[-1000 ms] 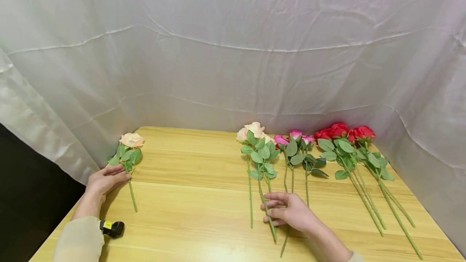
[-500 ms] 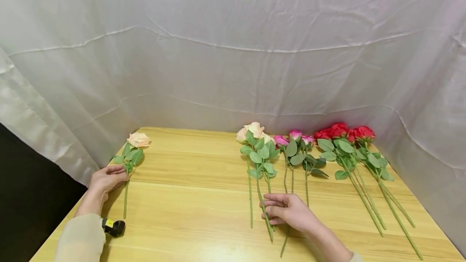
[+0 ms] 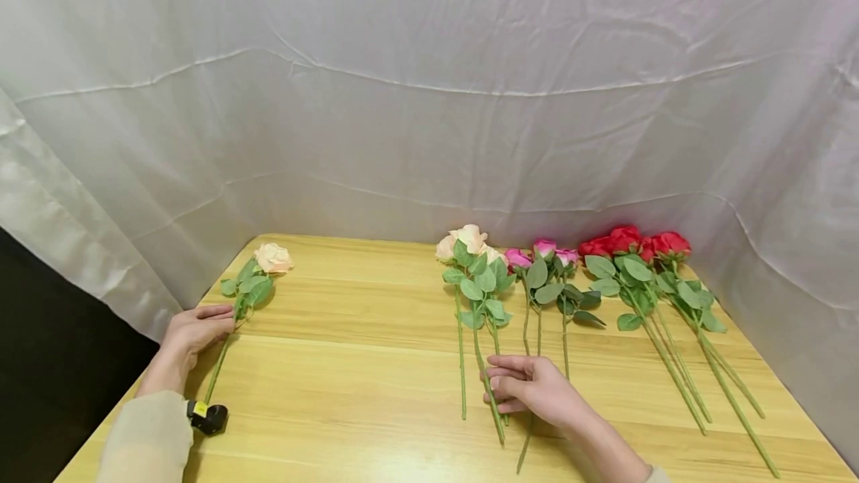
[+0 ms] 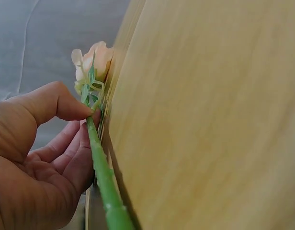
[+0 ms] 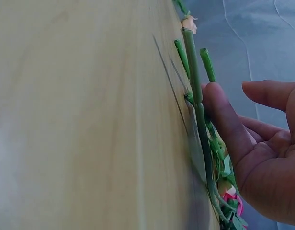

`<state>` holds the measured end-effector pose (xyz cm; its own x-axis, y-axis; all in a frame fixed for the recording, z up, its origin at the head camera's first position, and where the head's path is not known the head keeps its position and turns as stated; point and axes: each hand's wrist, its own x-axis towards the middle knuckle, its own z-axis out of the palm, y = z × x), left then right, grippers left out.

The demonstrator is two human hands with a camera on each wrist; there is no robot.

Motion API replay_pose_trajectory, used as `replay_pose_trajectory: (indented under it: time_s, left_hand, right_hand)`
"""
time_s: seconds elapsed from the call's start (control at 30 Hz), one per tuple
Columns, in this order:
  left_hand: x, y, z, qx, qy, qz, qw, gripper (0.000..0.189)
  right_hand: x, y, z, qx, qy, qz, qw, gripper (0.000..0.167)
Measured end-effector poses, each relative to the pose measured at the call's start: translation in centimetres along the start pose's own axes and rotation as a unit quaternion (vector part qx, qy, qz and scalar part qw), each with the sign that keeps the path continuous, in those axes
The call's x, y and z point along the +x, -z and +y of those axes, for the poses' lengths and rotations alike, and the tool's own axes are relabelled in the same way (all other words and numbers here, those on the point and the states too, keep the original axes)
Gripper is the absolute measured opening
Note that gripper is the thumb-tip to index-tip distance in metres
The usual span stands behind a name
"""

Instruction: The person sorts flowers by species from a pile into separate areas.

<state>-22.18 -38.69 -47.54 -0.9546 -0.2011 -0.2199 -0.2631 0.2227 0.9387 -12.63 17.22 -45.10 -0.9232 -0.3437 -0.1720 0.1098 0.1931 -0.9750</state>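
Observation:
At the table's left side, my left hand [image 3: 194, 330] pinches the green stem of a peach rose [image 3: 273, 258] just below its leaves. In the left wrist view, the thumb and fingers meet on this stem [image 4: 104, 177], its blossom near the tabletop. My right hand [image 3: 537, 392] is at the lower stem of another peach rose [image 3: 470, 237] in a small group. That stem [image 3: 482, 364] crosses in front of its curled fingers, the thumb tip beside it. In the right wrist view, the digit nearest the table [image 5: 221, 120] partly hides the stems.
Pink roses [image 3: 545, 248] lie just right of the peach group. Several red roses [image 3: 624, 239] lie at the right, stems pointing toward the front. A grey-white curtain [image 3: 416, 147] hangs behind the wooden table [image 3: 349, 364]. A black wrist camera [image 3: 209, 417] is on the left wrist.
The left rose has swung: its blossom moved right, its stem end moved left toward the wrist. The right hand stays nearly in place, while the stem end at it shifted slightly left.

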Motion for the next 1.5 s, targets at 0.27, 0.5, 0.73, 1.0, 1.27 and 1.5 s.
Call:
replay_pose_trajectory:
  time_s: [0.27,0.5,0.73,1.0,1.27,1.5]
  left_hand:
    - [0.0,0.1,0.1,-0.010,-0.009,-0.009,0.9999,0.064]
    - [-0.2,0.5,-0.1,-0.112,-0.020,-0.064,0.9914,0.028]
    - [-0.5,-0.1,0.4,-0.138,-0.037,-0.104,0.9843,0.033]
    - [-1.1,-2.8,2.9,-0.173,-0.052,-0.094,0.9790,0.068]
    - [-2.2,-8.1,5.7,-0.227,-0.056,-0.081,0.9690,0.070]
    - [-3.5,-14.7,8.1,-0.291,-0.069,-0.083,0.9506,0.058]
  right_hand:
    - [-0.1,0.0,0.0,0.001,-0.002,0.011,0.9999,0.059]
    - [-0.2,0.2,-0.1,0.018,0.005,0.021,0.9996,0.061]
    - [-0.1,0.6,-0.6,0.025,0.039,0.079,0.9958,0.058]
    - [0.1,1.3,-1.7,0.030,0.126,0.215,0.9679,0.048]
    - [1.5,0.4,-3.0,0.084,0.187,0.282,0.9372,0.038]
    - [3.4,-1.7,-3.6,0.095,0.191,0.257,0.9427,0.037]
